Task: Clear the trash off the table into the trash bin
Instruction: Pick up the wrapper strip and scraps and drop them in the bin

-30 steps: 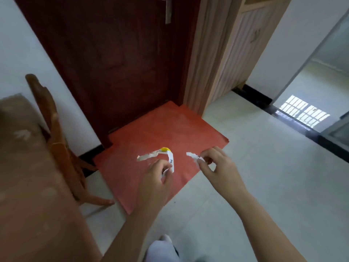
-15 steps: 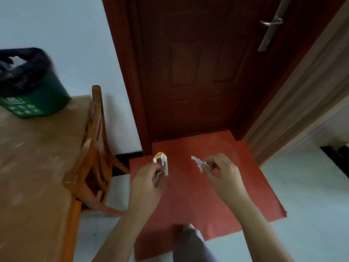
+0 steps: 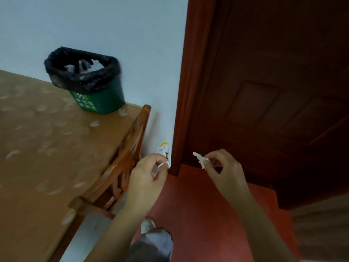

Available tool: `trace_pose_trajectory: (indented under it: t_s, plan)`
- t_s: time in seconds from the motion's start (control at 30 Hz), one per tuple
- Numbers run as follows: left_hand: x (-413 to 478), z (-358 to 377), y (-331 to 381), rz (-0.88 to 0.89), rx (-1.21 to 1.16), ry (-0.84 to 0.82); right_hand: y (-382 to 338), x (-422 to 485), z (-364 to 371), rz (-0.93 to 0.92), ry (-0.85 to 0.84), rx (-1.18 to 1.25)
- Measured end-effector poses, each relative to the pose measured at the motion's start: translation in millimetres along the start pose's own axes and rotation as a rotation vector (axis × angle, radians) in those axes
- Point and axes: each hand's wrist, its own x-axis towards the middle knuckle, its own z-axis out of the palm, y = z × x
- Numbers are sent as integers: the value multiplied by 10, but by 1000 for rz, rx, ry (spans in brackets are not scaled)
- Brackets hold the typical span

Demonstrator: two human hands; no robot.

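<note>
A green trash bin (image 3: 105,102) lined with a black bag stands on the far corner of the brown table (image 3: 47,148), with white scraps inside it. My left hand (image 3: 147,176) pinches a white wrapper with a yellow tip (image 3: 164,151), held just right of the table's edge. My right hand (image 3: 222,168) pinches a small torn white scrap (image 3: 200,158) in front of the door. Both hands are off the table, over the floor.
A wooden chair (image 3: 130,148) is pushed against the table's right side. A dark red door (image 3: 264,91) fills the right; a red mat (image 3: 198,214) covers the floor below. My shoe (image 3: 148,225) shows at the bottom.
The view has swung left, bringing the table and bin fully into sight. Both hands keep hold of their paper pieces and now sit closer to the table.
</note>
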Motion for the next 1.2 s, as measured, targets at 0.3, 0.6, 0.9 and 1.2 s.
trace_pose_trajectory:
  t_s: [0.3,0.6,0.9,1.2]
  plan:
    - [1400,-453,-347,-74,9,268,-430,1650,743,-213,-102,-18]
    - [2174,-1089,-808,-203,-39,554,-929,2829,1543,-377,-205,89]
    - [2453,-1488,-1033,-268,81,806,-1418,3796,2159,-556,-334,176]
    - [2826,-1809,-1013,-324,174,943,-1822,4537,2771,-565,-474,154]
